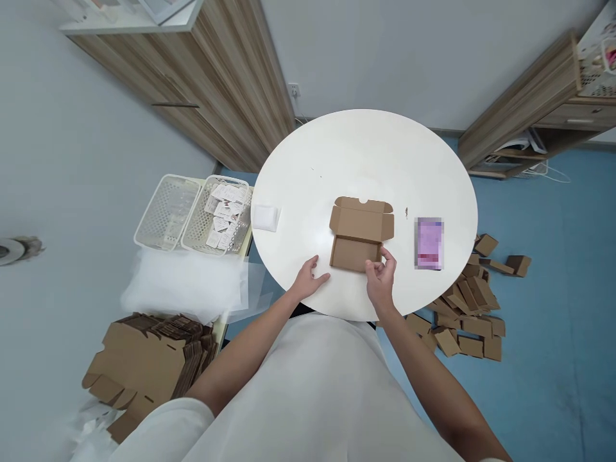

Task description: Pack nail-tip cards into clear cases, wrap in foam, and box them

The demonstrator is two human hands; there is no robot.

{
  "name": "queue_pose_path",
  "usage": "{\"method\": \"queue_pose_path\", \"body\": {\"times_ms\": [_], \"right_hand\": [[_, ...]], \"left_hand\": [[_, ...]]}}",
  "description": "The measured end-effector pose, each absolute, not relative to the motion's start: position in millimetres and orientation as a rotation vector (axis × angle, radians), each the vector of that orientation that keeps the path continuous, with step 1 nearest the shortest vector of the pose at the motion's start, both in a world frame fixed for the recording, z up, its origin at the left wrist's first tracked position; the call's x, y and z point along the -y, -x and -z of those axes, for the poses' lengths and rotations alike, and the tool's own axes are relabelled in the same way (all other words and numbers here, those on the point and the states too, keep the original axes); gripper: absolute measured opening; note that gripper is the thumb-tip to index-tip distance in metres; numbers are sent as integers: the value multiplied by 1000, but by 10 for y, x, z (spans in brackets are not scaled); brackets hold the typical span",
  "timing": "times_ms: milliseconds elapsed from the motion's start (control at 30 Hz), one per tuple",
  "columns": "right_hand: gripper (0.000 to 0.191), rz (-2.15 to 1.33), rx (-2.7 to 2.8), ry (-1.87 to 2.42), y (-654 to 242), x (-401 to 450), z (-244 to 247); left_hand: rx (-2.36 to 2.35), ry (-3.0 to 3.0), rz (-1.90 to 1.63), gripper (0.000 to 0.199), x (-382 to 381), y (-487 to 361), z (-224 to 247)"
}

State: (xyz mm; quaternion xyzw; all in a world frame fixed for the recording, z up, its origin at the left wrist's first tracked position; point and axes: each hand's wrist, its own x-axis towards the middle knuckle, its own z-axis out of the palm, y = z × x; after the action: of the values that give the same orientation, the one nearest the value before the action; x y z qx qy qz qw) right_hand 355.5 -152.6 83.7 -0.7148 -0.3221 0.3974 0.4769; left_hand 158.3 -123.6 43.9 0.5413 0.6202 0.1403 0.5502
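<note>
An open brown cardboard box [356, 254] lies on the white round table [308, 160] in front of me, its lid [362, 222] folded back flat with the side flaps spread. My right hand [380, 274] is at the box's near right corner, fingers curled and pinching the right side wall. Just left of the box, my left hand [309, 280] hovers low by the table edge with thumb and fingers apart, holding nothing. To the right lies a blurred pink-purple packet [429, 244]. A small white pad or folded packet [265, 217] sits at the table's left edge.
Two white plastic baskets stand left of the table; one basket [192, 234] holds small printed packets. Below them are translucent sheets or bags [185, 282] and a stack of flat cardboard blanks [139, 359]. Folded boxes [469, 301] lie piled on the blue floor at right.
</note>
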Motion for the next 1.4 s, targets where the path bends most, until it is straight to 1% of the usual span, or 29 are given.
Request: {"method": "queue_pose_path", "body": {"times_ms": [67, 133, 233, 300, 367, 500, 633, 767, 867, 1000, 1100, 1267, 1400], "right_hand": [[53, -1039, 832, 1728, -3349, 1409, -876], [51, -1140, 876, 1739, -3112, 1293, -877], [43, -1316, 937, 1787, -2730, 1122, -819], [37, -1416, 978, 1831, -2477, 996, -754], [36, -1478, 999, 1860, -2238, 855, -681], [46, -1523, 919, 1866, -1839, 563, -571], [56, -1509, 838, 1875, -1594, 319, -555], [62, -1517, 809, 1874, -1447, 101, -551], [61, -1488, 813, 1874, -1342, -50, -499], [51, -1452, 869, 1820, -1224, -169, -410], [47, -1415, 874, 1819, -1205, -187, -375], [39, -1428, 772, 1814, -1279, -158, -336], [37, -1482, 655, 1763, -1335, -97, -286]], "left_hand": [[-1498, -1339, -348, 55, 1138, -1368, -484], [-1583, -1403, -410, 46, 1012, -1095, -501], [-1760, -1447, -524, 42, 787, -631, -467], [-1802, -1468, -537, 43, 627, -338, -426], [-1786, -1515, -525, 44, 468, -98, -386], [-1747, -1535, -566, 57, 190, 146, -322], [-1683, -1463, -604, 71, 6, 155, -262], [-1638, -1408, -574, 74, -116, 122, -231], [-1625, -1402, -556, 68, -201, 109, -235], [-1611, -1415, -538, 52, -300, 121, -251], [-1612, -1373, -567, 42, -349, 159, -236], [-1539, -1125, -670, 33, -352, 186, -168], [-1566, -900, -740, 27, -249, 150, -138]]}}
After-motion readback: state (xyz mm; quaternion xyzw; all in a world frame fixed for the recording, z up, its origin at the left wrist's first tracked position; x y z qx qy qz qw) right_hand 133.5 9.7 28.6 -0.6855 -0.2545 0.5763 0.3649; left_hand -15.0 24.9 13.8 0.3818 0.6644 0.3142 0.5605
